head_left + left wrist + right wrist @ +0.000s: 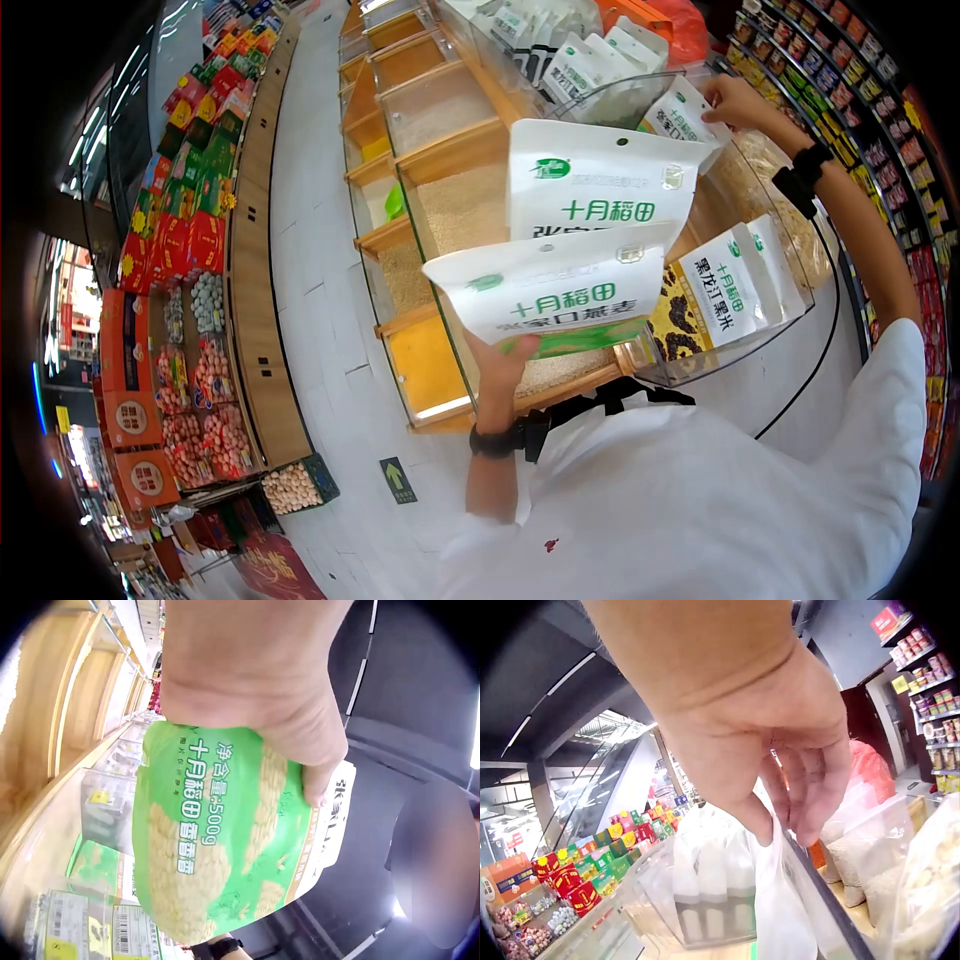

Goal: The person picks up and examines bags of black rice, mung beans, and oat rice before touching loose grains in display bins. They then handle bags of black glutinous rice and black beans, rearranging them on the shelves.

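Above grain bins (455,150), left hand (500,365) grips two pouches (560,290), right hand (735,100) pinches a third pouch (680,118)

Front pouch (555,290) shows white with green lettering and a green logo, its lower part bright green with a pale yellow grain pattern. Small pouch (680,115) is white with a green mark. Speckled pouch (672,325) is black and yellow. Boxes (190,200) run red and green; shirt (700,500) is white with one red spot.

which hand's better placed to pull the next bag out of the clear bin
Right. The right hand is pinching the top of a white bag at the clear bin, while the left hand is full, gripping two bags.
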Tool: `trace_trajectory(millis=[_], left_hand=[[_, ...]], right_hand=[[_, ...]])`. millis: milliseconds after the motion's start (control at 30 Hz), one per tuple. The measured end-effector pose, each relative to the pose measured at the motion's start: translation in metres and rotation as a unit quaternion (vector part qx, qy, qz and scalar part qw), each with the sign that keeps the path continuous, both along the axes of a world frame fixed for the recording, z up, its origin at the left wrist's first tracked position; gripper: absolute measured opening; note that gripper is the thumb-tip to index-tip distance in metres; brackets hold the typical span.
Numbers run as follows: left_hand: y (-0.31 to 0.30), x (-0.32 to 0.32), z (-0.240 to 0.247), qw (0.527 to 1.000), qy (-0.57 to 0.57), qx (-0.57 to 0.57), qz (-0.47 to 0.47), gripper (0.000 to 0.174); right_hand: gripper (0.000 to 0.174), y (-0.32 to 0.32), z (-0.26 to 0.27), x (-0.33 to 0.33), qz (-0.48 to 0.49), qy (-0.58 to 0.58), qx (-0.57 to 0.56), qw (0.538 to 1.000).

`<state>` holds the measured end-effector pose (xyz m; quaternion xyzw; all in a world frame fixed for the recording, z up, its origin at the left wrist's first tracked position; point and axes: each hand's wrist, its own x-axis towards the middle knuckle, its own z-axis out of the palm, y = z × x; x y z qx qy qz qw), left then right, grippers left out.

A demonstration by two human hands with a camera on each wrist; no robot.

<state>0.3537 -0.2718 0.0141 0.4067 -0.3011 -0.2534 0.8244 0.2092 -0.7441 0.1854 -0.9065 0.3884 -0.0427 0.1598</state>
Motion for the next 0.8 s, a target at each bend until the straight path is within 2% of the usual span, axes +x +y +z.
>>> trace_trajectory(millis=[133, 200, 233, 300, 367, 433, 500, 533, 600, 633, 667, 700, 733, 800], left_hand=[[0.008, 0.001, -0.014, 1.0, 0.001, 0.002, 0.029, 0.081], [0.01, -0.006, -0.012, 0.995, 0.08, 0.029, 0.049, 0.085], [0.009, -0.009, -0.004, 0.994, 0.109, -0.004, 0.022, 0.082], [0.013, -0.01, -0.003, 0.989, 0.143, -0.032, -0.018, 0.078], [0.017, -0.003, -0.018, 0.985, 0.161, -0.067, -0.011, 0.074], [0.021, -0.003, -0.022, 0.983, 0.176, -0.049, -0.002, 0.075], [0.025, -0.001, -0.023, 0.995, 0.096, -0.021, 0.01, 0.064], [0.028, -0.002, -0.02, 0.995, 0.097, -0.02, 0.009, 0.064], [0.031, -0.005, -0.01, 0.991, 0.132, 0.021, 0.005, 0.064], [0.03, -0.004, -0.012, 0.991, 0.131, 0.016, 0.004, 0.064], [0.03, -0.005, -0.018, 0.993, 0.119, 0.001, 0.013, 0.065], [0.027, -0.005, -0.021, 0.994, 0.106, -0.015, 0.023, 0.067], [0.023, -0.005, -0.013, 0.995, 0.097, -0.014, 0.015, 0.075], [0.013, -0.005, 0.022, 0.998, 0.058, 0.007, 0.012, 0.08]], right_hand=[[0.032, -0.014, -0.009, 0.003, 0.03, 0.008, -0.03, 0.999], [0.031, -0.024, -0.018, -0.001, 0.067, -0.003, -0.094, 0.993], [0.03, -0.026, -0.02, -0.004, 0.082, -0.012, -0.131, 0.988], [0.029, -0.016, -0.013, -0.004, 0.053, -0.013, -0.088, 0.995], [0.029, 0.0, -0.002, -0.001, 0.027, 0.008, -0.066, 0.997], [0.029, 0.004, 0.003, -0.001, 0.01, 0.026, -0.041, 0.999], [0.034, 0.006, 0.006, 0.0, 0.0, 0.053, -0.012, 0.999], [0.034, 0.008, 0.008, 0.001, 0.0, 0.054, -0.011, 0.998], [0.044, 0.017, 0.013, 0.001, 0.093, -0.08, -0.136, 0.983], [0.053, 0.059, 0.046, 0.009, 0.087, -0.081, 0.006, 0.993], [0.058, 0.089, 0.061, 0.008, 0.147, -0.151, 0.05, 0.976], [0.075, 0.13, 0.08, 0.003, 0.206, -0.207, 0.109, 0.95], [0.079, 0.169, 0.096, -0.004, 0.252, -0.208, 0.127, 0.937], [0.075, 0.217, 0.119, -0.014, 0.34, -0.188, 0.18, 0.904]])
